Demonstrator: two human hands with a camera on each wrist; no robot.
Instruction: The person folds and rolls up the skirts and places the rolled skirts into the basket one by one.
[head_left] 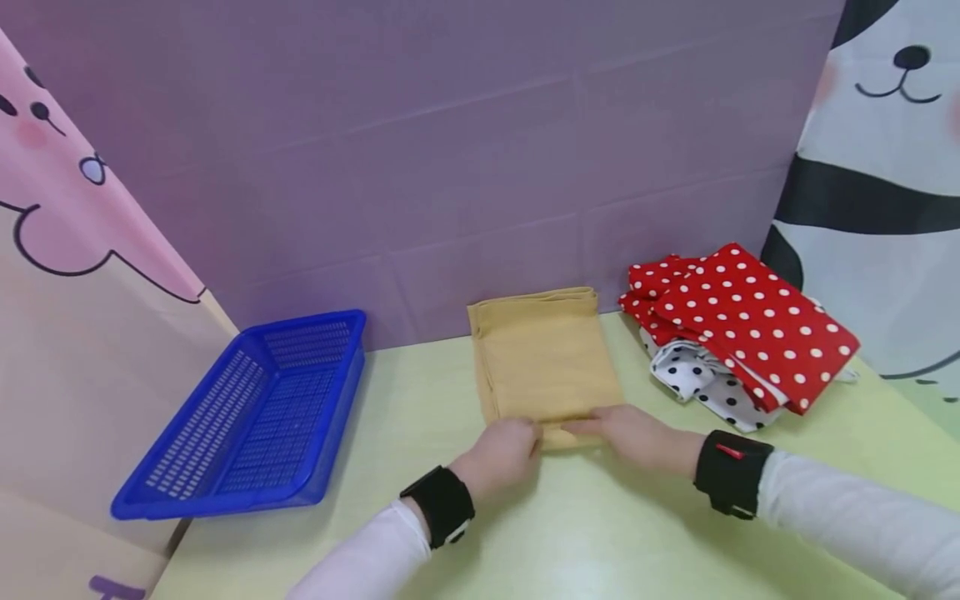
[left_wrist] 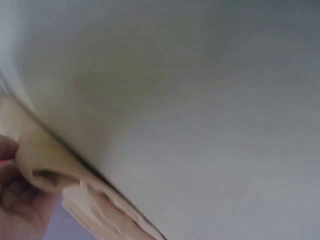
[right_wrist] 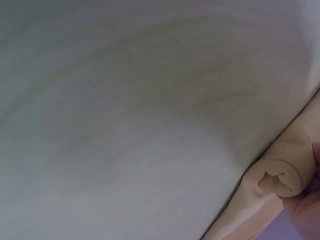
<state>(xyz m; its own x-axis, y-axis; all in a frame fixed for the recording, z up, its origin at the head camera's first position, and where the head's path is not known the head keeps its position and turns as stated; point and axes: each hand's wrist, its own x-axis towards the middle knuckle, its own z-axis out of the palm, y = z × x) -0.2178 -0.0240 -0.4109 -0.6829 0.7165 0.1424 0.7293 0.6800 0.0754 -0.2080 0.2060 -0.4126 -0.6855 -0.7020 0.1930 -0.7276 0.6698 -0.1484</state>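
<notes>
A tan-yellow folded cloth [head_left: 551, 358] lies flat on the table against the back wall, its near edge turned up into a small roll. My left hand [head_left: 504, 454] pinches the near left corner between thumb and fingers. At the near right corner, my right hand [head_left: 637, 433] grips the same edge with its thumb and fingers. The left wrist view shows the curled end of the cloth [left_wrist: 47, 155] beside the thumb. A similar rolled end of the cloth [right_wrist: 295, 160] shows at the right in the right wrist view, with the fingers partly cut off by the frame.
To the left, a blue plastic basket [head_left: 318, 467] with mesh walls stands at the table's edge. A red cloth with white dots [head_left: 757, 325] lies piled over a white cloth with black dots [head_left: 731, 400] on the right. A purple backdrop [head_left: 465, 167] rises behind.
</notes>
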